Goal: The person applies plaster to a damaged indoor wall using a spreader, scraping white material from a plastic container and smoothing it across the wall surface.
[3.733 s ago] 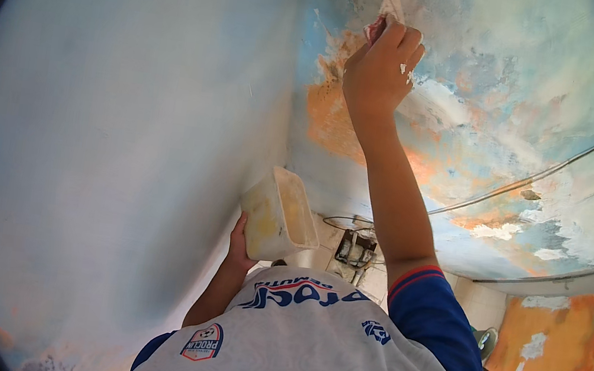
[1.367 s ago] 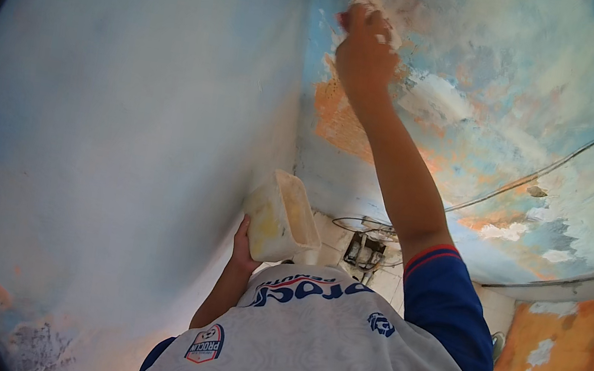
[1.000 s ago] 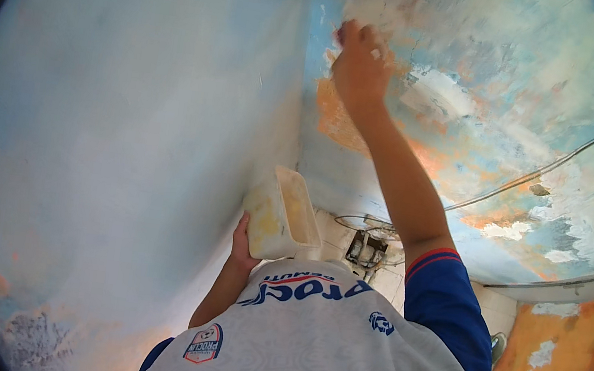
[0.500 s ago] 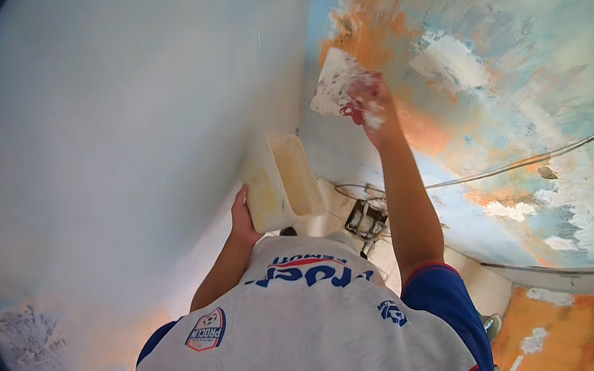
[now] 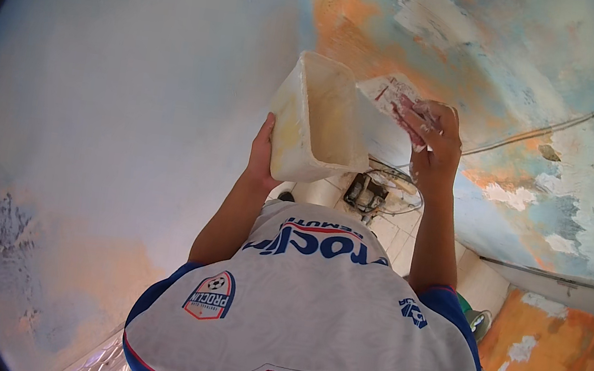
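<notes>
A pale, rectangular plastic tub (image 5: 291, 128) is in my left hand (image 5: 262, 155), whose fingers wrap its left side and lower edge. Its mouth tilts to the right, and a cream-coloured residue coats the inside. My right hand (image 5: 439, 133) grips a putty knife (image 5: 388, 92) with a wide blade smeared in white filler. The blade points left, with its edge close to the tub's upper right rim; whether they touch I cannot tell. White filler also spots the fingers and wrist of that hand.
A pale wall (image 5: 137, 89) rises on the left and meets a patchy blue, orange and white wall (image 5: 522, 72) at a corner. A cable (image 5: 552, 129) runs across the right wall. Below, a dark box-like object (image 5: 365, 194) with cords lies on the tiled floor (image 5: 399, 233).
My left hand has lifted the tub up and a little right. My right hand has drawn the putty knife away from the corner, rightward and slightly down, beside the tub's rim.
</notes>
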`<control>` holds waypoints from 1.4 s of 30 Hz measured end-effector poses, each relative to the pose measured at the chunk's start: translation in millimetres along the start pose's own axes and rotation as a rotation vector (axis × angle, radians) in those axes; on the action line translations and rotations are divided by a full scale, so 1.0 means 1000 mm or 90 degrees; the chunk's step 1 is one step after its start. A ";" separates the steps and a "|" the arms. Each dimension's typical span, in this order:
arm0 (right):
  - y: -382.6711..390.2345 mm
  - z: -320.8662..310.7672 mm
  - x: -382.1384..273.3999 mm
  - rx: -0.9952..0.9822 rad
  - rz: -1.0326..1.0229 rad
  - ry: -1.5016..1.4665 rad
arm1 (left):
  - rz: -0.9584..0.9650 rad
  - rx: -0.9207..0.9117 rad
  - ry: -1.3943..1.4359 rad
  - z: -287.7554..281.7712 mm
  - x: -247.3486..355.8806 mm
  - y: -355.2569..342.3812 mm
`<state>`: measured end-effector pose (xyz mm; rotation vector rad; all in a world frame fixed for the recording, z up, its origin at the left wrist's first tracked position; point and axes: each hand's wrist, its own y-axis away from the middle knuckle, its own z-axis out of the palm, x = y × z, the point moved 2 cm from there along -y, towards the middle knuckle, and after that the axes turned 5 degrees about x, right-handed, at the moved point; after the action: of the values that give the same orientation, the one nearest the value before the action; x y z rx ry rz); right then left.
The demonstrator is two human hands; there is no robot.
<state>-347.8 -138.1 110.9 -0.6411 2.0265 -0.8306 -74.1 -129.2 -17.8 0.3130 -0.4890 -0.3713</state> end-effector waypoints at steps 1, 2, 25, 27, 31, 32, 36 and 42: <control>0.005 -0.011 -0.004 -0.026 -0.027 0.040 | -0.001 -0.007 0.010 0.010 -0.011 0.000; 0.009 -0.023 -0.010 -0.052 -0.054 0.080 | -0.002 -0.014 0.020 0.019 -0.020 0.002; 0.128 -0.231 -0.036 -0.100 -0.138 0.303 | -0.023 -0.079 -0.039 0.085 -0.203 0.069; 0.142 -0.226 -0.042 -0.151 -0.128 0.264 | -0.004 -0.063 -0.047 0.090 -0.206 0.071; 0.161 -0.241 -0.031 -0.144 -0.143 0.307 | -0.030 -0.084 -0.043 0.094 -0.214 0.075; 0.165 -0.246 -0.026 -0.143 -0.135 0.332 | -0.040 -0.084 -0.039 0.093 -0.216 0.076; 0.174 -0.276 0.002 -0.207 -0.064 0.411 | -0.018 -0.252 0.047 0.076 -0.222 0.075; 0.181 -0.298 0.017 0.133 0.254 0.141 | 0.004 -0.126 -0.100 0.090 -0.213 0.078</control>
<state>-632.4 63.2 96.5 -0.0218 2.1282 -0.8814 -272.6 10.2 2.4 0.0899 -0.6018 -0.4361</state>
